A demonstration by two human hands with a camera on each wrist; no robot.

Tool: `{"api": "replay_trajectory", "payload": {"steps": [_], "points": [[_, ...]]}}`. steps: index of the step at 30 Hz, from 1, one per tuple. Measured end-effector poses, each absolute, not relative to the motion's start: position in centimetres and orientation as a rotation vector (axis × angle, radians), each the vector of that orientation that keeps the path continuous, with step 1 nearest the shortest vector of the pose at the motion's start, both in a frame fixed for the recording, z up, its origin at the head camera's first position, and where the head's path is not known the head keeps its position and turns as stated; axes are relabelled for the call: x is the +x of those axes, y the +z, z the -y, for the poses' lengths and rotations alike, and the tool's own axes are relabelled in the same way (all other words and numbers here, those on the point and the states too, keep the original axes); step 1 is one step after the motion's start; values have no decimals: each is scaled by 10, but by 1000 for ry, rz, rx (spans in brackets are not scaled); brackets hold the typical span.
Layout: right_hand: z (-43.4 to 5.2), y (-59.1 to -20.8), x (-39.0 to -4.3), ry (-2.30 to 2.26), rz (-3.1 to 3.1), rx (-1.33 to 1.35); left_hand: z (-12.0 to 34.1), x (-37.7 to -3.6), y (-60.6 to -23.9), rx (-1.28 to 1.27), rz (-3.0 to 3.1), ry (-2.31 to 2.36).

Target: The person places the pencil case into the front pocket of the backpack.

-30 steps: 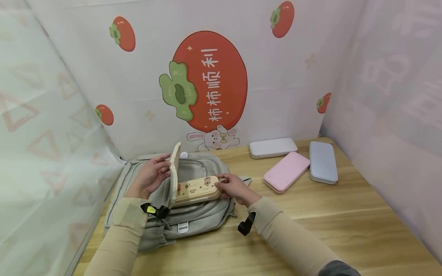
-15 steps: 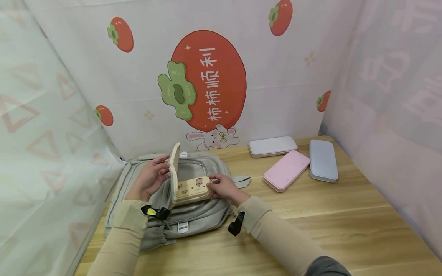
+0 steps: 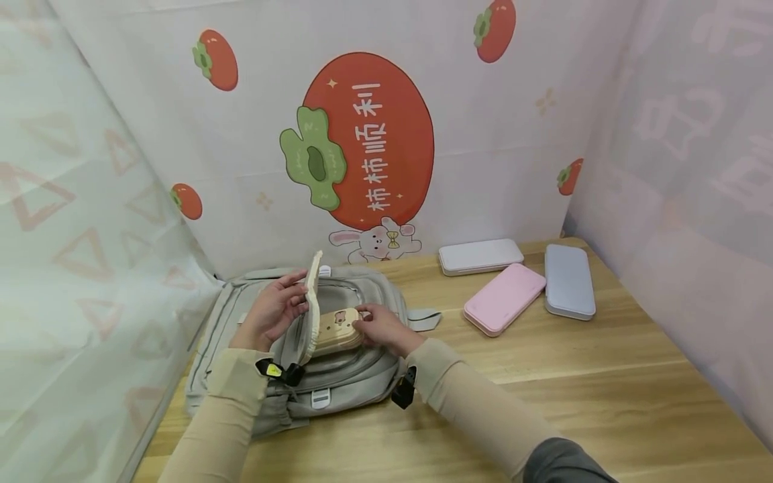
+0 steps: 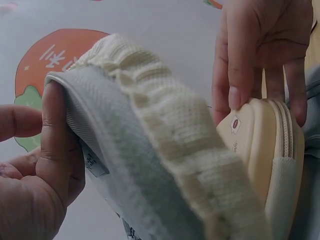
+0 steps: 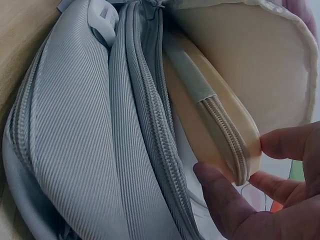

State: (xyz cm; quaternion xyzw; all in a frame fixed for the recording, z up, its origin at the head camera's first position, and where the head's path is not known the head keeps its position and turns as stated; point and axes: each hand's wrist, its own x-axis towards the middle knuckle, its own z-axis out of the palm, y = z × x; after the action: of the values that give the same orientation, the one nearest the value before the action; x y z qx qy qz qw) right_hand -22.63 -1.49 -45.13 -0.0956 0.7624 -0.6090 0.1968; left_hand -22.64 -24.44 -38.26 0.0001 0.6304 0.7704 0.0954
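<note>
A grey backpack (image 3: 356,388) lies on the wooden table with its pocket flap (image 3: 313,312) raised. My left hand (image 3: 279,310) holds this flap upright by its outer edge. In the left wrist view the flap's ruffled cream trim (image 4: 185,130) faces the pocket. My right hand (image 3: 385,329) pinches the right end of a pale yellow pencil case (image 3: 335,329) printed with a small bear. The case's left part is inside the pocket, hidden behind the flap. Its zipper (image 5: 227,127) faces the right wrist camera, with thumb and fingers on either side of the end.
A white case (image 3: 481,256), a pink case (image 3: 504,299) and a grey-blue case (image 3: 570,282) lie at the back right of the table (image 3: 604,402). A printed cloth (image 3: 483,154) hangs behind, with more cloth on both sides.
My right hand has moved left with the pencil case, which has slid further behind the flap into the pocket. My left hand keeps holding the flap up.
</note>
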Motion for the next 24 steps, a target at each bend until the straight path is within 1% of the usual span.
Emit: {"api": "replay_trajectory", "payload": {"steps": [11, 24], "points": [[24, -459, -229, -1560, -2211, -366, 247, -223, -384, -2, -1926, 2247], [33, -462, -229, -1345, -2360, -399, 249, -222, -389, 11, -1929, 2248]]}}
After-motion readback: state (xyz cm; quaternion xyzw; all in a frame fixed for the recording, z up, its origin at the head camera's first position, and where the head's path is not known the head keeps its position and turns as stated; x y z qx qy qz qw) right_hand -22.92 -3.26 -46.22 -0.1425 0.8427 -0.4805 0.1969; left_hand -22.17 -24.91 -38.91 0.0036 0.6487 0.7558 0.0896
